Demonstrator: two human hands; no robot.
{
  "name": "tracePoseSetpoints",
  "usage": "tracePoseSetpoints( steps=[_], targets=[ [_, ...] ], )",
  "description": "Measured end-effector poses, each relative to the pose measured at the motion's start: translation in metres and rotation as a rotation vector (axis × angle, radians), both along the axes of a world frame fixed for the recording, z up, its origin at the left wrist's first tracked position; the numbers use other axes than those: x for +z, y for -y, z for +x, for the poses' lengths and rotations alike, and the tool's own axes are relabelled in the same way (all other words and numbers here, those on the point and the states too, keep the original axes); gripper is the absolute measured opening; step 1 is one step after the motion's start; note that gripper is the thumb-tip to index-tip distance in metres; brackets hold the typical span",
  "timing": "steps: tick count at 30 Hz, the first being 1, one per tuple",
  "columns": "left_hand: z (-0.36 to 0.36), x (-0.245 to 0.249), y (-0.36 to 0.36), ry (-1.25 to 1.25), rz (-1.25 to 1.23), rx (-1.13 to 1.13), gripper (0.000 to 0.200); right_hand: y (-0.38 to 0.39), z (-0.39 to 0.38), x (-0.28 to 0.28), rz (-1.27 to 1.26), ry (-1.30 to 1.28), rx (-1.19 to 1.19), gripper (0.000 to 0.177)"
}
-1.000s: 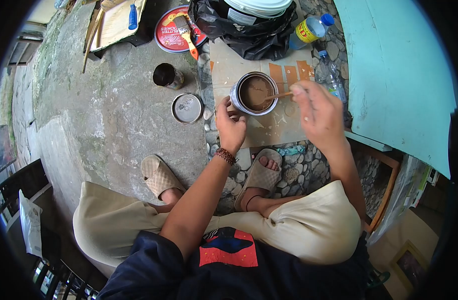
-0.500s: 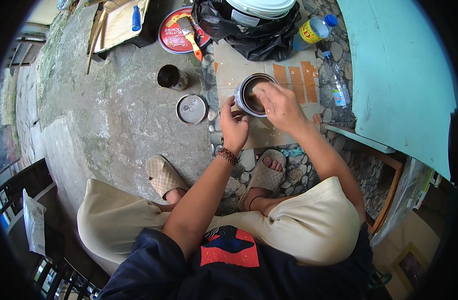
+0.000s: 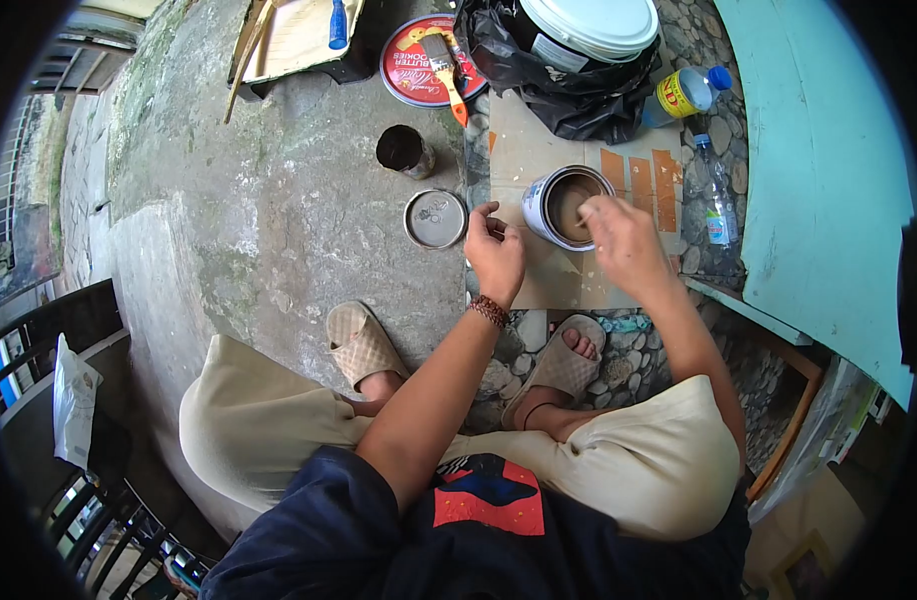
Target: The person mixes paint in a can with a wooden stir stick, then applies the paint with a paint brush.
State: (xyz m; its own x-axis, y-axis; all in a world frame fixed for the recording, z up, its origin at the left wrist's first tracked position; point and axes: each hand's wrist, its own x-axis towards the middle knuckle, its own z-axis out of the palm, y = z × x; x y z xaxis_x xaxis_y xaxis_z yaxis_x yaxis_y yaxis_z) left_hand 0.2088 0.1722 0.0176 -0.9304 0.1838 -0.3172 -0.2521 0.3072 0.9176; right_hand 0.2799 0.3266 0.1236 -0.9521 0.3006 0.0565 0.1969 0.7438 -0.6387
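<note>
A paint can (image 3: 535, 208) holding brownish liquid stands on a flat piece of cardboard (image 3: 554, 285). My right hand (image 3: 624, 245) is over the can's right rim, its fingers pinched together at the opening. Whatever they grip is hidden from me. Just left of the can, my left hand (image 3: 496, 262) is apart from it, palm inward, fingers loosely bent and spread with nothing in them. Beside that hand a round metal lid (image 3: 436, 219) lies on the concrete. Behind the lid is a smaller, dark-stained open tin (image 3: 407, 152).
A paintbrush (image 3: 443, 68) rests on a red cookie tin lid (image 3: 404, 75). A white bucket (image 3: 604, 22) sits in a black plastic bag (image 3: 589, 115). Two plastic bottles (image 3: 679, 95) lie on the right by a light-blue panel (image 3: 829, 180). A blue-handled tool (image 3: 338, 25) is at the back.
The view has shifted, so everything sits further right. My left hand has come away from the can's side. My right hand has moved toward the near right rim, showing more liquid.
</note>
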Motion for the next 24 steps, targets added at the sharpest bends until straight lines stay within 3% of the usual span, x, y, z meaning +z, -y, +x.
tracePoseSetpoints(
  steps=[3,4,5,7,9,11,13,15,16,21,24],
  targets=[
    [0.006,-0.007,-0.003,0.03,0.027,-0.017,0.038,0.006,-0.021,-0.002,-0.036,-0.196,-0.019,0.009],
    [0.009,-0.008,-0.003,0.056,0.045,-0.022,0.038,-0.001,-0.021,-0.007,0.076,-0.229,-0.069,0.01],
    [0.011,-0.009,-0.001,0.056,0.045,-0.023,0.038,-0.004,-0.016,-0.005,0.075,-0.229,-0.071,0.01],
    [0.011,-0.003,0.002,0.06,-0.002,-0.104,0.04,-0.007,-0.005,0.004,0.141,0.042,-0.171,0.01],
    [0.008,-0.006,0.0,0.058,0.019,-0.114,0.041,-0.001,-0.003,0.001,0.104,0.058,-0.117,0.011],
    [0.014,-0.009,-0.002,0.068,0.033,-0.131,0.041,0.012,-0.02,-0.002,-0.072,-0.142,0.045,0.011],
    [0.018,-0.007,-0.006,0.034,-0.013,-0.13,0.041,0.003,-0.027,-0.007,-0.025,-0.204,0.028,0.013],
    [0.018,-0.006,-0.003,0.034,-0.027,-0.137,0.042,-0.01,-0.021,-0.002,0.165,-0.077,-0.132,0.011],
    [0.016,-0.006,-0.001,0.02,-0.037,-0.128,0.042,-0.012,-0.012,0.001,0.142,0.062,-0.145,0.01],
    [0.008,-0.016,-0.005,-0.005,-0.058,-0.081,0.042,-0.002,-0.014,-0.005,-0.134,-0.047,0.013,0.011],
    [0.015,-0.009,-0.004,0.029,-0.036,-0.095,0.043,-0.015,-0.01,-0.006,0.175,-0.166,-0.127,0.015]
  ],
)
